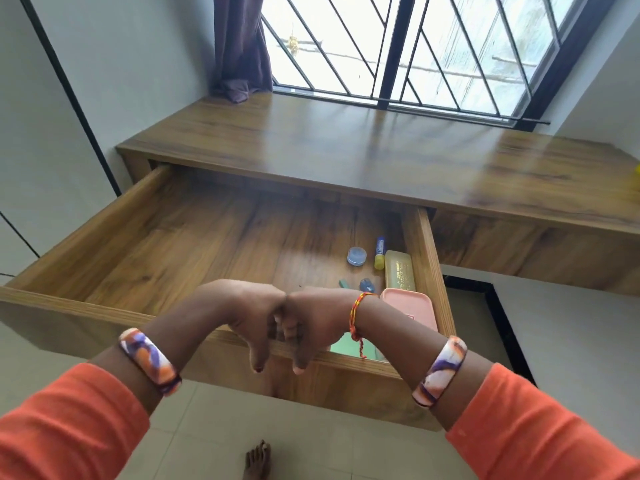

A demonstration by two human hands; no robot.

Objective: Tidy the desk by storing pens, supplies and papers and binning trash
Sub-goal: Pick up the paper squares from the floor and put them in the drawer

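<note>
Gripping woodgrain drawer, curled hands

1 open drawer. Past the right hand: 1 blue round cap, 1 glue stick, 1 yellow case, 1 pink box, 2 small bluish bits, unclear. 2 hands, left hand touching right. 2 bangles, 1 wrist thread.

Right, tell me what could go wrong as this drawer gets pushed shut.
Both hands, left hand and right hand, curl over the drawer's front edge, so fingers could be pinched against the desk if it closes fast. The loose items, such as the glue stick and small blue cap, may roll or slide backwards on a hard shove.
</note>
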